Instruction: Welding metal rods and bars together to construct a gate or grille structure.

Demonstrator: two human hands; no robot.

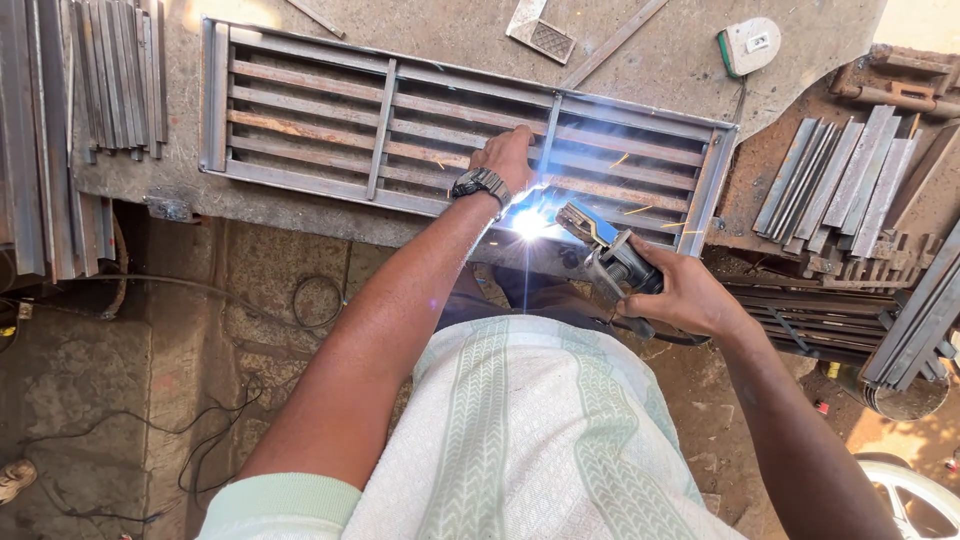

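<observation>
A rectangular steel grille frame [300, 110] with long horizontal slats lies flat on a concrete work surface [460, 40]. My left hand [508, 156], wristwatch on the wrist, presses down on the slats near the frame's near edge. My right hand [680, 292] grips a welding electrode holder [605, 250] with a blue-and-black head, its tip pointing at the frame's near edge. A bright white arc [530, 222] burns there, with sparks flying over the slats to the right.
Cut steel strips are stacked at the far left [110, 70] and in a pile at the right [850, 180]. A tape measure [750, 45] and a small mesh piece [545, 35] lie beyond the frame. Cables [200, 430] trail over the dirt floor.
</observation>
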